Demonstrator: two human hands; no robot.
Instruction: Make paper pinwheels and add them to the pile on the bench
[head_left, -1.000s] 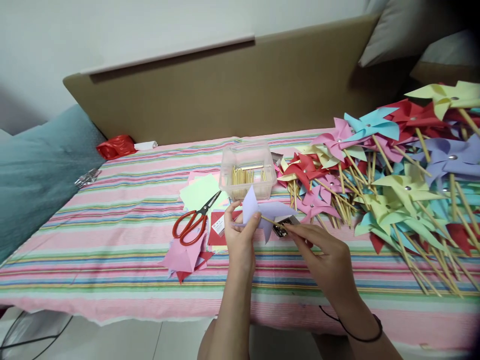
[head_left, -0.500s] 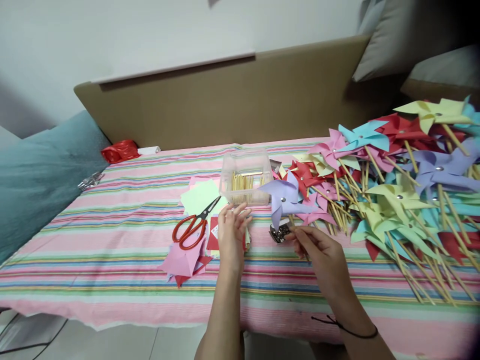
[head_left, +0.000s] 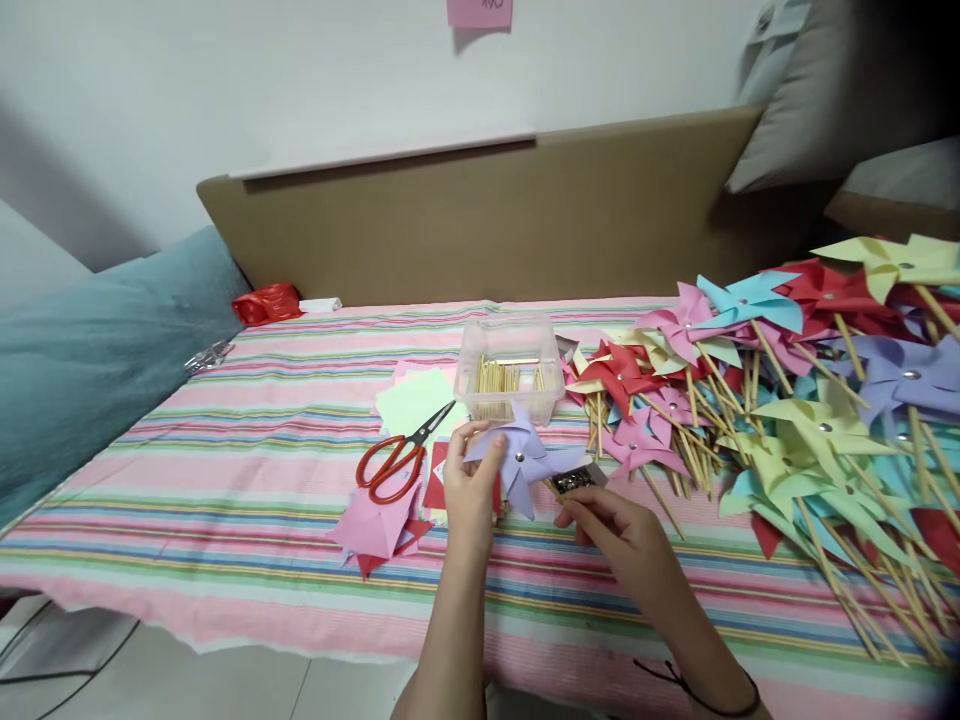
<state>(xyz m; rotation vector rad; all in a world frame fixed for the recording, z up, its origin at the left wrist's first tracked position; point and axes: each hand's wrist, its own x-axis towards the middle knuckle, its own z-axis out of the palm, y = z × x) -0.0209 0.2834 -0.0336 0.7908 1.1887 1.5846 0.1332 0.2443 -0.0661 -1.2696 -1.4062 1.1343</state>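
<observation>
A light purple paper pinwheel point(head_left: 534, 462) with a silver pin at its centre is between my two hands. My left hand point(head_left: 471, 490) pinches one of its blades between thumb and fingers. My right hand point(head_left: 626, 530) is closed just right of the pinwheel, pinching its stick, which is mostly hidden by the fingers. Right behind those fingertips lies a small box of metal pins point(head_left: 576, 482). Beyond the pinwheel stands a clear plastic box point(head_left: 551, 395) holding wooden sticks point(head_left: 496, 376).
Red-handled scissors point(head_left: 397, 460) lie left of my left hand, over green paper sheets point(head_left: 414, 405) and pink paper pieces point(head_left: 371, 525). Many finished pinwheels point(head_left: 810, 430) are heaped at the right. A red plastic bag point(head_left: 266, 303) sits at the far left on the striped cloth point(head_left: 247, 450).
The purple pinwheel has come left and toward me, away from the heap. My left hand, spread before, has closed on a blade. The view has tilted up slightly.
</observation>
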